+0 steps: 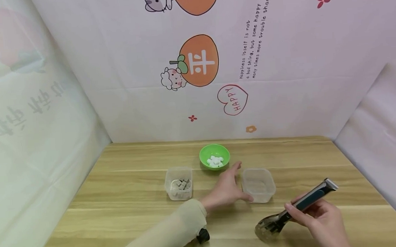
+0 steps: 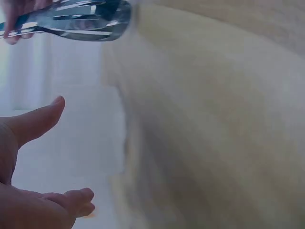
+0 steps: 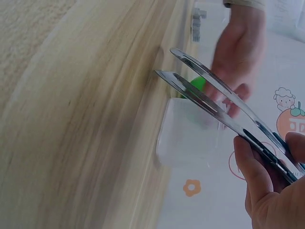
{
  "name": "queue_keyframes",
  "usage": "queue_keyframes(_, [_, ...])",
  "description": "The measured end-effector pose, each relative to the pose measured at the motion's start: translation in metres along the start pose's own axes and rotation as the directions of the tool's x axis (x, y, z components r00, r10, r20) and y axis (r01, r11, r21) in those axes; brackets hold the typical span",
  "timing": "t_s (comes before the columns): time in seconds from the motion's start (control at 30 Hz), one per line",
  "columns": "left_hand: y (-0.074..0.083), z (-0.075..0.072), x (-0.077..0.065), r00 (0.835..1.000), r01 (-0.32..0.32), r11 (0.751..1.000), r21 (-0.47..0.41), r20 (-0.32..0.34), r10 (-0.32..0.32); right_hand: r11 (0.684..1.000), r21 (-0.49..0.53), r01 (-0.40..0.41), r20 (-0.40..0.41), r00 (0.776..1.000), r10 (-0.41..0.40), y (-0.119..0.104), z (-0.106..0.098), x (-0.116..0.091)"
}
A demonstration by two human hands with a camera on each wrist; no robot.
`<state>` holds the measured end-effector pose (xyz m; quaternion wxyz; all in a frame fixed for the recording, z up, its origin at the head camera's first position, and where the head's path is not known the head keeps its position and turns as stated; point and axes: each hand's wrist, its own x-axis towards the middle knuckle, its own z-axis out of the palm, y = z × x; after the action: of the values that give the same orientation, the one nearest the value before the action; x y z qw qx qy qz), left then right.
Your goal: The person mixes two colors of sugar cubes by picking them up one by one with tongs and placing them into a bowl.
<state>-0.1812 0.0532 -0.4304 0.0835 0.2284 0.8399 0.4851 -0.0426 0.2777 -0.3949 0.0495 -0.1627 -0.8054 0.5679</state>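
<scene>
Tongs (image 1: 309,199) slant across the right hand (image 1: 325,219), pinched between thumb and fingers, their arms slightly apart and broad tips angled down to the hand's left. The left hand (image 1: 225,191) reaches forward from its cream sleeve (image 1: 169,229), thumb and fingers spread wide apart, gripping nothing. Just right of it stands a clear plastic container (image 1: 258,185), the thumb at its near left corner; whether they touch, I cannot tell. Just beyond this hand is a green bowl (image 1: 203,155) of white pieces (image 1: 215,161); to its left on the counter (image 1: 99,216), a translucent container (image 1: 169,189) holds grey cubes (image 1: 182,184).
</scene>
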Motion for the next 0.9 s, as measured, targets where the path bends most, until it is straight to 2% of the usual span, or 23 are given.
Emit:
queue_keyframes(0.13, [0.018, -0.031, -0.015, 0.998, -0.07, 0.997, -0.044, -0.005, 0.07, 1.0, -0.005, 0.012, -0.012, 1.0, -0.012, -0.001, 0.001, 0.0])
queue_keyframes(0.23, [0.032, -0.061, -0.03, 0.993, -0.119, 0.988, -0.102, -0.019, 0.117, 0.999, -0.01, 0.04, -0.034, 0.999, -0.04, -0.005, 0.002, -0.001])
queue_keyframes(0.37, [0.035, -0.102, -0.055, 0.984, -0.167, 0.98, -0.112, -0.084, 0.159, 0.999, -0.013, 0.048, -0.039, 0.998, -0.048, -0.011, 0.005, -0.004])
queue_keyframes(0.5, [0.018, -0.137, -0.081, 0.968, -0.187, 0.981, -0.054, -0.179, 0.175, 0.998, -0.028, 0.065, -0.04, 0.997, -0.066, -0.017, 0.007, -0.005])
queue_keyframes(0.6, [0.003, -0.156, -0.096, 0.952, -0.163, 0.986, 0.023, -0.259, 0.163, 0.995, -0.051, 0.081, -0.05, 0.995, -0.084, -0.021, 0.007, -0.006])
queue_keyframes(0.7, [-0.011, -0.168, -0.105, 0.939, -0.121, 0.989, 0.081, -0.314, 0.14, 0.993, -0.049, 0.107, -0.061, 0.992, -0.11, -0.023, 0.007, -0.005])
queue_keyframes(0.77, [-0.021, -0.174, -0.109, 0.939, -0.094, 0.992, 0.085, -0.324, 0.117, 0.989, -0.048, 0.138, -0.068, 0.988, -0.141, -0.025, 0.009, -0.004])
queue_keyframes(0.9, [-0.041, -0.182, -0.115, 0.955, -0.036, 0.998, 0.048, -0.293, 0.049, 0.979, -0.039, 0.2, -0.077, 0.976, -0.202, -0.029, 0.013, -0.002])
